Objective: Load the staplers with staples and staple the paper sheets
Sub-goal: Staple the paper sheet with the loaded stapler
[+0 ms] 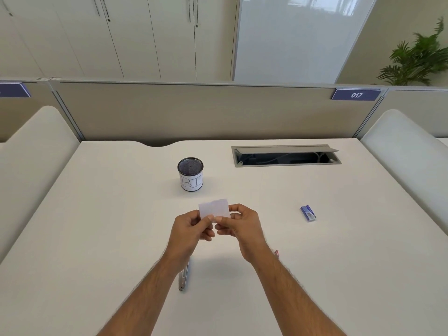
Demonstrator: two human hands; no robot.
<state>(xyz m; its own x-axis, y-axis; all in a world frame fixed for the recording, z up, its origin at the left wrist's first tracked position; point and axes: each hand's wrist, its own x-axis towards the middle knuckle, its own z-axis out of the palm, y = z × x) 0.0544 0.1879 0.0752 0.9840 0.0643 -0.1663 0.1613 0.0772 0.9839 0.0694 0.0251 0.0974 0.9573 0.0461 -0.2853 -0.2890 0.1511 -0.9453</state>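
Worktop [97, 226], white, carries at mid-depth a mesh pen cup [190, 174] toward the far edge, a blue staple box [308, 213] well apart toward the right edge, and a metal stapler [183, 277] part-hidden under the left forearm near the front edge. Left hand [191, 229] and right hand [242, 226], raised over the middle, both pinch the lower edge of the small paper sheets [214, 209], fingers curled on it. Step judged: squaring the sheets; edges should be flush and one corner left free before the stapler is taken up.
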